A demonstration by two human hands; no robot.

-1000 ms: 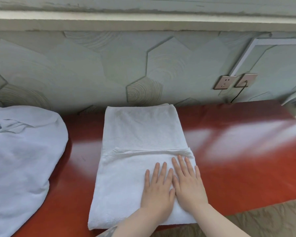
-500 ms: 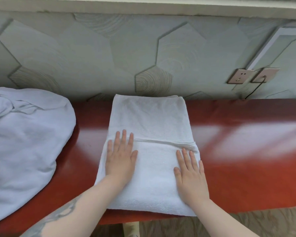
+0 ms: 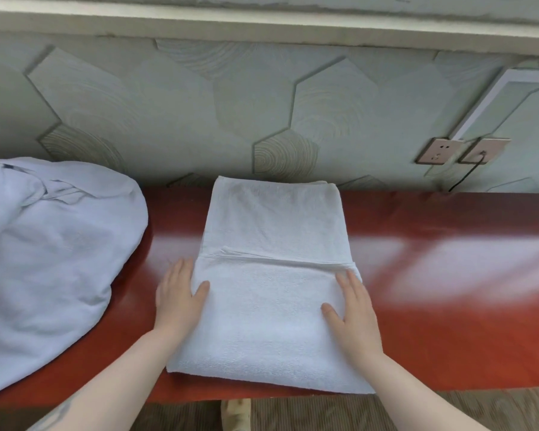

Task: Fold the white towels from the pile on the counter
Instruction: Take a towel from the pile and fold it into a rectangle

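A white towel [image 3: 271,269] lies partly folded on the red counter [image 3: 448,306], its near flap lapped over the far part. My left hand [image 3: 179,298] sits at the towel's left edge, its fingers on the counter under the edge and its thumb on top of the cloth. My right hand [image 3: 353,306] rests flat on the right side of the near flap, fingers straight. The pile of white towels [image 3: 44,259] lies bunched at the left end of the counter.
A patterned green wall [image 3: 262,104] stands right behind the counter. Two wall sockets [image 3: 462,150] sit at the right, a black cable running down from one. The counter's front edge is just below the towel, with carpet beneath.
Both hands started together on the near flap, then slid apart. My left hand has moved off the cloth to its left edge; the right hand has shifted to the right edge.
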